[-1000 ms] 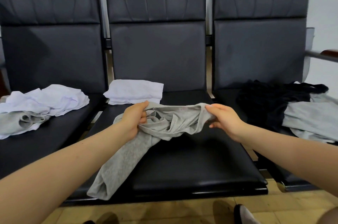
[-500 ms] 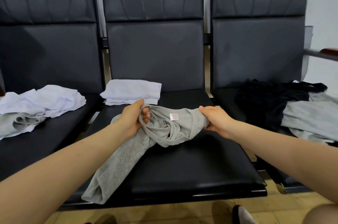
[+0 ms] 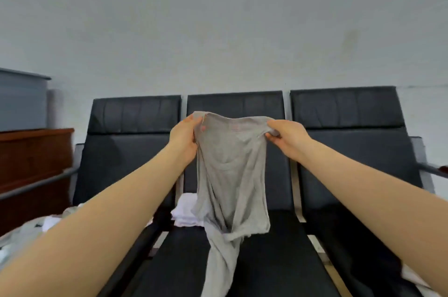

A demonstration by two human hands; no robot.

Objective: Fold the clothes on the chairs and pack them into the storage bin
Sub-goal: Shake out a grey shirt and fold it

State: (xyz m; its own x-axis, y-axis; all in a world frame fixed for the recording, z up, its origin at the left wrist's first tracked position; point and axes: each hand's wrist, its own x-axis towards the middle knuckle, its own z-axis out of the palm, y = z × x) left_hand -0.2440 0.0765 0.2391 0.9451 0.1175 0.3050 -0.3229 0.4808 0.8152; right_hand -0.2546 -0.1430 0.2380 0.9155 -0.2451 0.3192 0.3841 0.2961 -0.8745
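Both hands hold one grey T-shirt (image 3: pixel 230 175) up in front of the middle of three black chairs (image 3: pixel 349 151): the left hand (image 3: pixel 184 139) pinches one top corner, the right hand (image 3: pixel 288 139) the other, each grip closed on cloth. The shirt's lower end trails onto the seat. One folded white garment (image 3: pixel 184 214) lies behind it.

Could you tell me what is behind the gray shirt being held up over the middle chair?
Behind the gray shirt the middle chair shows its black backrest, and a folded white garment lies on the seat, partly covered. Whatever else lies behind the fabric cannot be seen.
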